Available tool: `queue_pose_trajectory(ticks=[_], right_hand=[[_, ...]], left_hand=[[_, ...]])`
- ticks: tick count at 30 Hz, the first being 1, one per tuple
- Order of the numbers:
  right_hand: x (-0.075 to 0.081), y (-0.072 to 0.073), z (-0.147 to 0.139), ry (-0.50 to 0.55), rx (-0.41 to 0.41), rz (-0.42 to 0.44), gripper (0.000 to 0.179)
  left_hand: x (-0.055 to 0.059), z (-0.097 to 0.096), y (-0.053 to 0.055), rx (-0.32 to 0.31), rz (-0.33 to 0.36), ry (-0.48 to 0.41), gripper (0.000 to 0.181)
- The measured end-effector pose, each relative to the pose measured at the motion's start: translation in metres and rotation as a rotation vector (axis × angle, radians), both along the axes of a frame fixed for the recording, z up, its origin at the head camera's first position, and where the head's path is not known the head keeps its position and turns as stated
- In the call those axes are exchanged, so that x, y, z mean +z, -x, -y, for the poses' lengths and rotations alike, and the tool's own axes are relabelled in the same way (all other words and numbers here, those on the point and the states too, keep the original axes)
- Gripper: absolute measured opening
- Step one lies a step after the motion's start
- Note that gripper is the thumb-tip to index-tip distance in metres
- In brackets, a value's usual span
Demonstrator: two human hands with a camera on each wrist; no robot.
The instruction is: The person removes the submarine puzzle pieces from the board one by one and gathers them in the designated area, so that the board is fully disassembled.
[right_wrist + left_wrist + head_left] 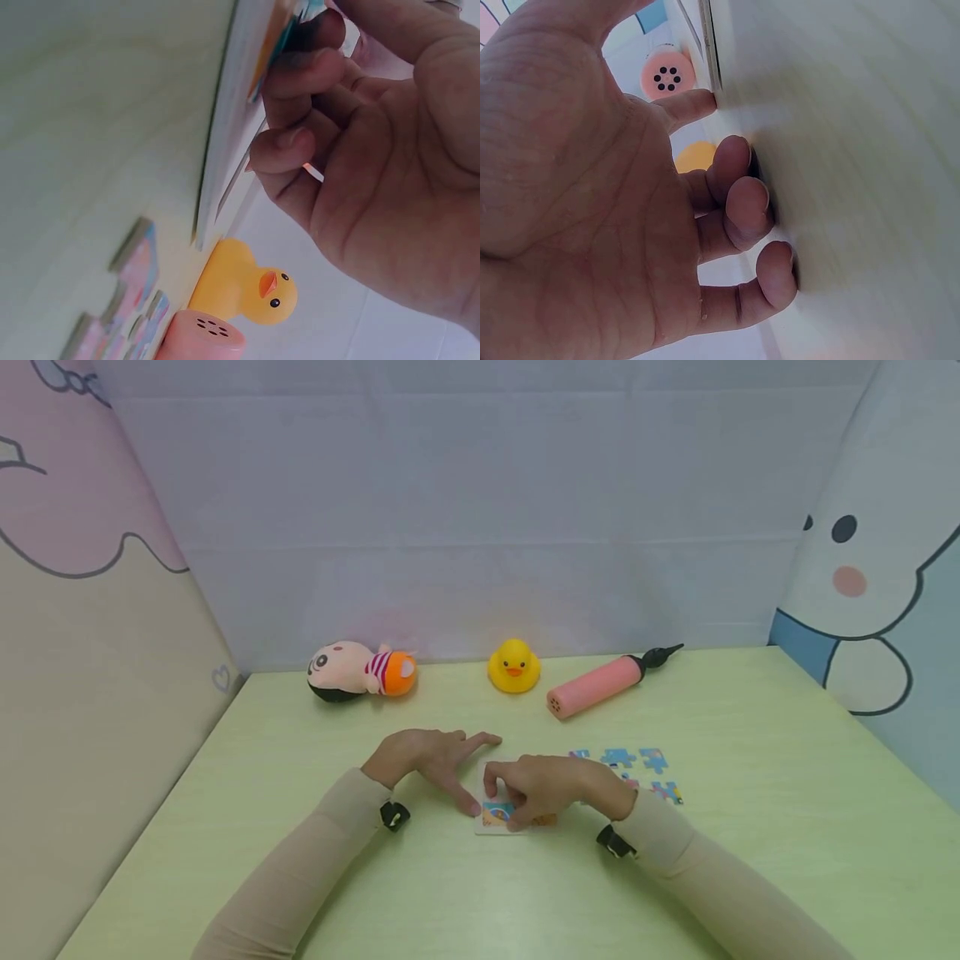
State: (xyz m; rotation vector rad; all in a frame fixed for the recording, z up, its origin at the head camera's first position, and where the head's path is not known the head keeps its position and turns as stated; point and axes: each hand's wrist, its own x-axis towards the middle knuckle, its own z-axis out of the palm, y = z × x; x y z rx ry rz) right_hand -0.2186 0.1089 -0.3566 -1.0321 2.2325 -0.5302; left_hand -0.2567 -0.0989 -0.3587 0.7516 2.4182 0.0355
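A white-edged puzzle board [491, 830] lies flat on the table, with colourful puzzle pieces [497, 814] along its near side. My right hand [551, 781] is over the board and hides much of it; its thumb and index finger close around a puzzle piece [272, 52] low at the surface. My left hand [438, 764] spreads around the board's left edge, thumb at the near-left corner and index finger reaching past the far side. In the left wrist view, one digit [694, 107] meets the board's edge and the other fingertips rest on the table, holding nothing.
Loose puzzle pieces [654, 760] lie just right of the board, partly behind the right hand. Along the back stand a yellow rubber duck [514, 667], a doll on its side [360, 670] and a pink hand pump [596, 687]. Curtained walls [480, 510] enclose the table.
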Motion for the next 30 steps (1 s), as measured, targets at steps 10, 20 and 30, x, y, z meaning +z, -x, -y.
queue_pose_trajectory(ticks=[10, 20, 30], right_hand=[[-0.002, 0.003, -0.002, 0.123, 0.076, -0.103, 0.016], [0.017, 0.010, -0.016, 0.195, 0.111, -0.047, 0.014], [0.023, 0.010, -0.047, 0.168, 0.052, -0.050, 0.014]], left_hand=[[-0.001, 0.000, 0.000, -0.007, -0.005, -0.001, 0.107], [0.000, -0.001, 0.000, 0.017, -0.002, -0.001, 0.105], [-0.001, -0.001, 0.000, 0.028, -0.003, 0.014, 0.106]])
